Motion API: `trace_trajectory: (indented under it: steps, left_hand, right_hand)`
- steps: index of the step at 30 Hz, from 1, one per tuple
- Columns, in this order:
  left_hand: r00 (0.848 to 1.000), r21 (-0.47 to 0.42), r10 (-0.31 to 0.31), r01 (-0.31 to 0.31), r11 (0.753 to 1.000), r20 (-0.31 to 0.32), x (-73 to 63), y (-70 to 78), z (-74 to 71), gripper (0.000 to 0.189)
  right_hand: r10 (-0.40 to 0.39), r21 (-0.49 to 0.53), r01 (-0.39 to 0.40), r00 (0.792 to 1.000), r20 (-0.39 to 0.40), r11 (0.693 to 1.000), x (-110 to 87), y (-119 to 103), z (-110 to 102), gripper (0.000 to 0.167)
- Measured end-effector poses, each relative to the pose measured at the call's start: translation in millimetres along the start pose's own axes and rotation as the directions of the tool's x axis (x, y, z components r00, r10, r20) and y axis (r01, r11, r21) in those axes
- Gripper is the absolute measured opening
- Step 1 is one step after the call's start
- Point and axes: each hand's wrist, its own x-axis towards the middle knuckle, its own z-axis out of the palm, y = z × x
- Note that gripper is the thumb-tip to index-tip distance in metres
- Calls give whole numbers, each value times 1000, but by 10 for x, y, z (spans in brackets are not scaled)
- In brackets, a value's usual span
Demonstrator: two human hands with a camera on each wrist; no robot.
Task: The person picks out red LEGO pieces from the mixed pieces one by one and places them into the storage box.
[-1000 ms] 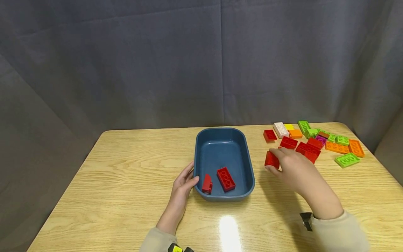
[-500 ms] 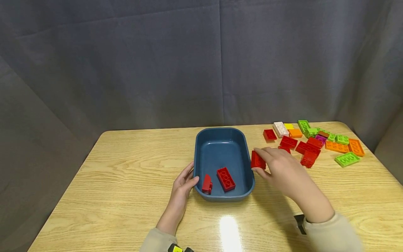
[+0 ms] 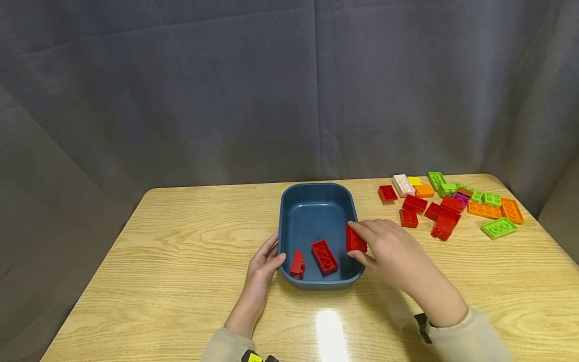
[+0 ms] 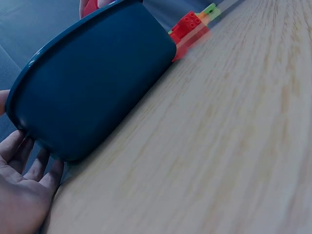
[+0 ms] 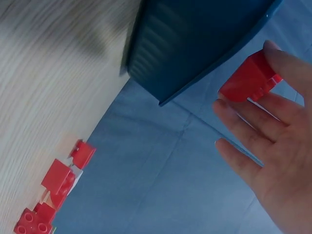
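In the head view my right hand [image 3: 384, 249] pinches a red toy building brick [image 3: 356, 239] between thumb and fingers, over the right rim of a dark blue rectangular bin [image 3: 318, 188]. The right wrist view shows the held brick [image 5: 246, 80] above the rim, with its studs towards the palm. My left hand [image 3: 263, 266] holds the bin's near left side, thumb over the rim and fingers against the outer wall. Inside the bin lie a red eight-stud-size brick [image 3: 324, 257], hollow side up, and a smaller red brick [image 3: 297, 265] on its side.
Right of the bin, several red bricks [image 3: 414, 203] lie loose on the wooden table [image 3: 190, 251]. Behind and beyond them are a white brick [image 3: 403, 185], orange bricks [image 3: 484, 211] and green bricks [image 3: 499, 228]. A grey curtain [image 3: 235, 100] hangs behind the table.
My right hand has carried the red brick left from beside the loose bricks to over the bin's right rim. The left hand and the bin have stayed put.
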Motion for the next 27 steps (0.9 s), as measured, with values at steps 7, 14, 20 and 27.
trace_trajectory:
  steps: [7,14,20,27]
  left_hand:
    - [1000,-5,-1,1,1000,0,-1,-1,0,60]
    - [1000,-11,4,-4,1000,6,-6,-4,-6,61]
    - [1000,-9,5,-5,1000,9,-4,-10,-13,61]
    - [1000,-7,4,-4,1000,6,-1,-9,-11,60]
  right_hand:
    - [-17,-15,17,1000,12,1000,1,-28,46,56]
    - [-9,-13,10,999,41,1000,-6,-44,80,55]
    - [-20,-10,20,999,48,1000,-7,-40,129,54]
    - [-10,-9,10,998,60,1000,-17,-53,137,55]
